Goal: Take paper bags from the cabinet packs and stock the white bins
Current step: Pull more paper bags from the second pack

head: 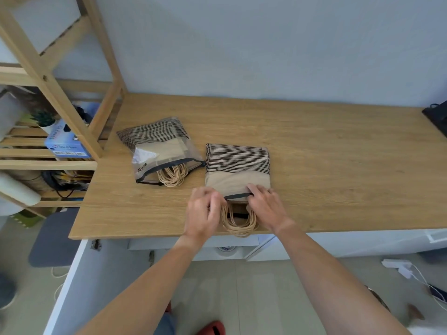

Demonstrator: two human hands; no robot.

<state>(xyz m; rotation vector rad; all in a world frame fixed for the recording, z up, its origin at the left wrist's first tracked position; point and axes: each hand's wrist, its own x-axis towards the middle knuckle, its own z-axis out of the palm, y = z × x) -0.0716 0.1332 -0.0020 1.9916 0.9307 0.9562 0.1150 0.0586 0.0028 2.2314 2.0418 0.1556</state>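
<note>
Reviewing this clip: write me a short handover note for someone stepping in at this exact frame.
Left hand pinches the near pack's open end; right hand holds the dark zip edge there. Its bags' twine handles stick out over the table edge.
Second pack lies further left, open, untouched, handles showing.
Done: both packs out on the table.
Left: pull bags out, stock the white bins, which are not in view.

Both hands (235,209) at the near pack's (237,168) mouth (second pack (159,151) just left).
</note>
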